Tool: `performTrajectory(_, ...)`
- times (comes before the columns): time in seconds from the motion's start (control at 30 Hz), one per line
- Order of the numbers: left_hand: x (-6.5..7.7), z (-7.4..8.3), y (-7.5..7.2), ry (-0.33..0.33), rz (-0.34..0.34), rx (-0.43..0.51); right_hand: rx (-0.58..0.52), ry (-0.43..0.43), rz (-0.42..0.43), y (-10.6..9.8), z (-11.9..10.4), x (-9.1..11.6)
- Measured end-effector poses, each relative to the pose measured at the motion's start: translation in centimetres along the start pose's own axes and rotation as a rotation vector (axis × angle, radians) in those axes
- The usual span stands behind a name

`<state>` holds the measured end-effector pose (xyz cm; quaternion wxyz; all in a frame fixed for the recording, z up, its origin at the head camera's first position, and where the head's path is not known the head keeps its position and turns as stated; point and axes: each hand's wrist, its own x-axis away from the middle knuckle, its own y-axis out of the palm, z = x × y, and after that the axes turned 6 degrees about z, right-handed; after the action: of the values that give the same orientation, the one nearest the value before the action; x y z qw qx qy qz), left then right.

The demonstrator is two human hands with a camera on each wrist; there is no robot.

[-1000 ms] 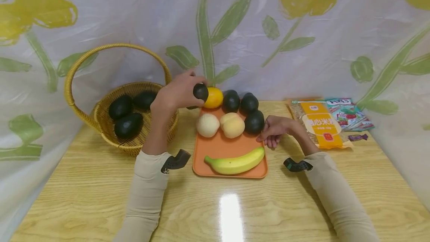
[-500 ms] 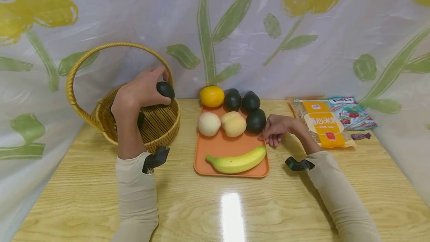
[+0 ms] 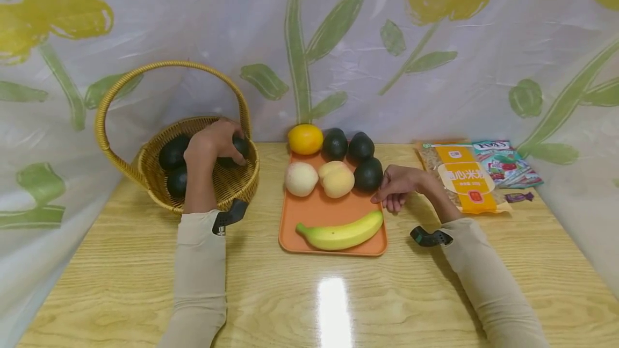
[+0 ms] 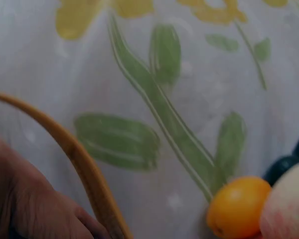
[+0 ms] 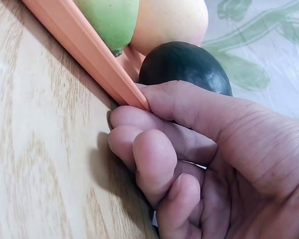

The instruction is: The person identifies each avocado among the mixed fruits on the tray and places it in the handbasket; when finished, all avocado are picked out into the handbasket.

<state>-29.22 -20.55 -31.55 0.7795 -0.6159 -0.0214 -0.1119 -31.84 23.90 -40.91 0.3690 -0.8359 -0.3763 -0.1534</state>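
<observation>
Inside the wicker basket (image 3: 244, 189), my left hand (image 3: 211, 141) grips a dark green avocado (image 3: 240, 146), lowered near the right inner wall. Two more avocados (image 3: 175, 153) lie left of the hand, partly covered by it. In the left wrist view only part of the left hand (image 4: 27, 199) shows, beside the basket handle (image 4: 77, 157); the held avocado is out of that picture. My right hand (image 3: 398, 184) pinches the right edge of the orange tray (image 3: 333, 208) between thumb and fingers. The right wrist view shows the thumb on top of the rim (image 5: 97, 64), fingers curled under it.
On the tray lie a banana (image 3: 340, 234), two peaches (image 3: 301, 179), an orange-yellow lemon-like fruit (image 3: 306, 139) and three dark avocados (image 3: 368, 174). At right rest an orange food packet (image 3: 466, 179), teal packets (image 3: 505, 162) and a purple-wrapped sweet (image 3: 519, 196). A flowered curtain (image 3: 435, 95) hangs behind.
My left hand has carried the avocado leftwards from beside the lemon-like fruit, over the basket, then down into it. The right hand stays at the tray edge.
</observation>
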Motion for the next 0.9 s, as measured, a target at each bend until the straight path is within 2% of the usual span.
performTrajectory(0.13, -0.7, -0.21, 0.8, -0.07, -0.029, 0.033, 0.001, 0.009, 0.001, 0.0, 0.0, 0.03)
performTrajectory(0.23, -0.69, -0.22, 0.8, -0.107, -0.027, 0.082, 0.0, 0.013, 0.004, -0.03, 0.16, -0.04)
performTrajectory(0.33, -0.83, -0.11, 0.87, -0.091, -0.029, 0.091, -0.003, 0.01, 0.005, -0.02, 0.22, 0.03)
performTrajectory(0.5, -1.02, 0.08, 1.15, -0.054, -0.017, 0.032, -0.004, 0.005, 0.005, 0.06, 0.24, 0.08)
performTrajectory(0.77, -1.03, -0.18, 1.22, -0.111, 0.038, 0.002, 0.014, 0.001, 0.012, -0.03, 0.08, 0.03)
performTrajectory(0.9, -1.01, -0.26, 1.17, -0.123, 0.038, 0.012, 0.008, 0.001, 0.009, -0.03, 0.15, -0.05)
